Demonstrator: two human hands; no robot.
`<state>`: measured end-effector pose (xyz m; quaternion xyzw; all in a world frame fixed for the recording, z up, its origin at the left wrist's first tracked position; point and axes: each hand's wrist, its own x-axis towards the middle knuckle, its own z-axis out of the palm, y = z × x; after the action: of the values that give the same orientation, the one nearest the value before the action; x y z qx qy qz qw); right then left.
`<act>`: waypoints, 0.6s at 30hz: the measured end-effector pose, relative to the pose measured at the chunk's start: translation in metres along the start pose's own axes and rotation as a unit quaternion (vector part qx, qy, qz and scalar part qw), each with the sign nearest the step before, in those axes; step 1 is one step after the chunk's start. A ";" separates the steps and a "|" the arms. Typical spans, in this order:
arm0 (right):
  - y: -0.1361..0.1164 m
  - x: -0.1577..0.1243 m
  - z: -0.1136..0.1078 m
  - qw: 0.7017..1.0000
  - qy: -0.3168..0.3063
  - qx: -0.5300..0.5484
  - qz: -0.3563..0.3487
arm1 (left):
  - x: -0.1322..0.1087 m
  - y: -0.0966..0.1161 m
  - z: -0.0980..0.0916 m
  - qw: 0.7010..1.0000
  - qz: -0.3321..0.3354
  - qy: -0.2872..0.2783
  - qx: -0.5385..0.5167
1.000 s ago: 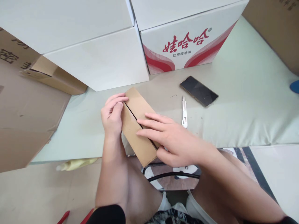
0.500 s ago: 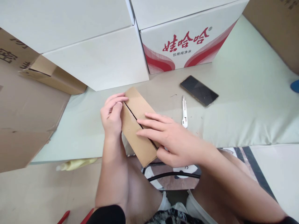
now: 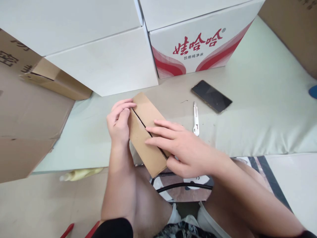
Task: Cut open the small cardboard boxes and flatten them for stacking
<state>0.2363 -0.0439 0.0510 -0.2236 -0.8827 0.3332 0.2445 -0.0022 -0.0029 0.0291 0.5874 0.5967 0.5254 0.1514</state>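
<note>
A small brown cardboard box (image 3: pixel 148 152) sits tilted at the near edge of the covered surface, its two long top flaps lying down with a dark narrow gap between them. My left hand (image 3: pixel 120 120) is closed around the box's far left end, with fingertips over the top corner and the thumb along the side. Across the flaps lie the spread fingers of my right hand (image 3: pixel 178 145); its thumb rests by the near right end. To the right of the box lies a white utility knife (image 3: pixel 195 119). The inside of the box is hidden.
A black smartphone (image 3: pixel 211 96) lies beyond the knife. White cartons (image 3: pixel 104 62) and a red-and-white printed carton (image 3: pixel 198 49) stand behind. Large brown cardboard (image 3: pixel 32 125) is at left, another brown carton (image 3: pixel 292 33) at far right. A yellow bottle (image 3: pixel 81 174) lies on the floor.
</note>
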 end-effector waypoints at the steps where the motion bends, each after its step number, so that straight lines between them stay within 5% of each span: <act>1: 0.000 0.000 0.000 1.000 0.000 0.000 0.000 | 0.000 0.000 0.000 1.000 0.001 0.001 -0.002; 18: 0.001 0.000 0.002 1.000 0.005 0.003 -0.001 | -0.002 0.002 0.002 1.000 -0.014 0.014 -0.016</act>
<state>0.2349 -0.0443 0.0494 -0.2234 -0.8807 0.3349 0.2497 0.0007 -0.0039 0.0289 0.5685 0.5986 0.5412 0.1599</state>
